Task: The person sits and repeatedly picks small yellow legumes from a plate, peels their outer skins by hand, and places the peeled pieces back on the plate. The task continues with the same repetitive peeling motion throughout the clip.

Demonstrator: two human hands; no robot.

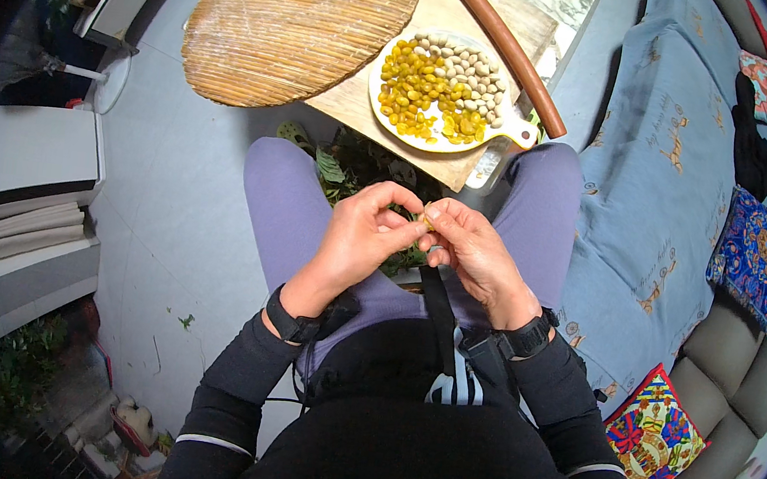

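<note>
A small yellow kernel [427,219], probably a ginkgo nut, is pinched between my two hands above my lap. My left hand [374,231] has its thumb and forefinger at its left side. My right hand [472,249] grips it from the right with thumb and curled fingers, which partly hide it. Ahead lies a white round plate [428,143] with a short holed handle. Yellow kernels [407,84] fill its left part, and pale unshelled-looking nuts [481,74] lie along its upper right. Flattened, broken yellow pieces [463,129] lie near its front rim.
The plate rests on a wooden board [348,106]. Beside it are a round stalk-woven mat [293,27] and a long brown wooden rod [508,49]. Leafy greens [329,167] sit below, between my knees. A cloth-covered sofa [657,170] stands right, white furniture [31,153] left.
</note>
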